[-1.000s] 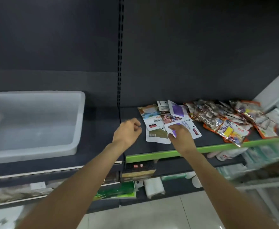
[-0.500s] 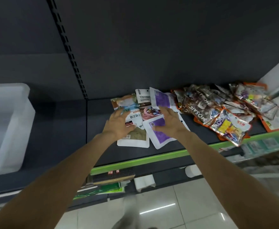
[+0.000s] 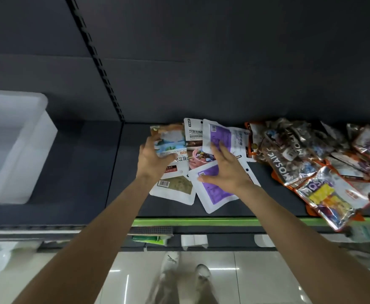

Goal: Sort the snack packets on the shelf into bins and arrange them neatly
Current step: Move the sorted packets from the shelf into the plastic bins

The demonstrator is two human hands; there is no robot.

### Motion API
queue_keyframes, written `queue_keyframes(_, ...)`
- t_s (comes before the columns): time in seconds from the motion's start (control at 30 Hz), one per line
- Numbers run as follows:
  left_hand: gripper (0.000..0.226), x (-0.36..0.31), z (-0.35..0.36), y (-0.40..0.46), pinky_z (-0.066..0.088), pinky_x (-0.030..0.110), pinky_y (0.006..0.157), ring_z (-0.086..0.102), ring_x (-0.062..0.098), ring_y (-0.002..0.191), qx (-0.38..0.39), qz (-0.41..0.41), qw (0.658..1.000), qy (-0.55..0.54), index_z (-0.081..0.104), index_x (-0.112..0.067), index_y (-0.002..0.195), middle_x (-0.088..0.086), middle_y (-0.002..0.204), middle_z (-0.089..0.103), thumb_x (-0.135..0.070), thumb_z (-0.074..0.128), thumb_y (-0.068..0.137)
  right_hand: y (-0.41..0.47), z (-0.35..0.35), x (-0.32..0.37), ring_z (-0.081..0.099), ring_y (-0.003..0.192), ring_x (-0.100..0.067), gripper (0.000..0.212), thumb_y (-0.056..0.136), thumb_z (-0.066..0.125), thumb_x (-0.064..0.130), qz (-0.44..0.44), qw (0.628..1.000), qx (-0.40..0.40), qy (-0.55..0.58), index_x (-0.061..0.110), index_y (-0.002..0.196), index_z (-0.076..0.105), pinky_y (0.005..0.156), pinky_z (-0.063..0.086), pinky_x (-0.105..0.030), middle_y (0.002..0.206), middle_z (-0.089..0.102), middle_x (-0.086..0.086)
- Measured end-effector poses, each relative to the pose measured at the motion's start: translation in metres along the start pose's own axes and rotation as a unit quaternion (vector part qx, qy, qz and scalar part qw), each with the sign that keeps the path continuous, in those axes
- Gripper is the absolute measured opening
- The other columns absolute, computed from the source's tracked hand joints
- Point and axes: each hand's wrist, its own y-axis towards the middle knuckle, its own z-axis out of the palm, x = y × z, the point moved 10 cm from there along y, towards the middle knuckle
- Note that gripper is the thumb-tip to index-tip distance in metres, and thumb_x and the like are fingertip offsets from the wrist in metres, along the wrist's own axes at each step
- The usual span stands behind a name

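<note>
A loose pile of flat snack packets lies on the dark shelf (image 3: 96,172). My left hand (image 3: 152,157) grips a blue-and-orange packet (image 3: 169,139) at the pile's left edge. Spread over the white-and-purple packets, my right hand (image 3: 224,170) has its thumb on the near purple packet (image 3: 217,194) and its fingers on the far purple packet (image 3: 225,137). A white packet with a barcode (image 3: 175,187) lies below my left hand. To the right sits a heap of shiny "MOSAIC" packets (image 3: 307,163). A translucent white bin (image 3: 35,154) stands on the shelf at far left.
The shelf has a green front strip (image 3: 223,221). Lower shelves hold boxes and white items (image 3: 194,241). Glossy floor tiles and a person's two shoes (image 3: 184,273) show below. Dark back panels rise behind the shelf.
Both hands moved onto the packet pile. My left hand went from a loose fist beside the pile to gripping the blue-and-orange packet; my right hand spread over the purple packets. The view shifted right.
</note>
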Motion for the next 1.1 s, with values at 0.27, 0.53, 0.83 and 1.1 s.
queue_keyframes(0.27,0.067,0.002,-0.008,-0.03,0.046,0.022,0.077,0.059,0.013,0.099,-0.052,-0.028,0.997,-0.045,0.044,-0.019,0.128,-0.006,0.105,0.06,-0.016,0.082,0.072,-0.008,0.021,0.047,0.003,0.146,-0.011,0.11,0.078,0.073,0.042,-0.148,0.987,0.068,-0.008,0.028,0.15,-0.009,0.117,0.01,-0.028,0.158,-0.01,0.012)
queue_keyframes(0.53,0.071,0.004,-0.005,-0.035,0.052,0.038,0.087,0.06,0.022,0.107,-0.061,-0.065,0.996,-0.026,0.04,-0.017,0.125,0.004,0.115,0.063,-0.007,0.083,0.069,-0.011,0.006,0.006,-0.005,0.147,-0.022,0.106,0.077,0.068,0.055,-0.037,0.999,0.027,-0.023,0.027,0.152,-0.002,0.119,0.012,-0.045,0.16,-0.008,0.0)
queue_keyframes(0.83,0.074,-0.004,-0.027,-0.044,0.05,0.029,0.077,0.058,0.015,0.092,-0.118,-0.076,0.986,-0.093,0.038,-0.017,0.13,-0.002,0.104,0.059,-0.014,0.083,0.072,-0.008,0.021,0.036,-0.007,0.147,-0.016,0.102,0.078,0.072,0.045,-0.125,0.987,0.1,-0.029,0.037,0.15,0.001,0.12,0.007,-0.042,0.159,-0.01,0.007)
queue_keyframes(1.1,0.029,0.004,-0.04,-0.05,0.044,0.029,0.068,0.054,0.019,0.081,-0.122,-0.141,0.982,-0.035,0.058,-0.007,0.104,0.005,0.094,0.058,-0.01,0.074,0.081,0.004,-0.012,0.016,0.016,0.145,-0.02,0.092,0.082,0.071,0.036,-0.061,0.997,0.014,0.037,0.028,0.152,0.012,0.115,0.022,-0.042,0.158,0.016,0.001)
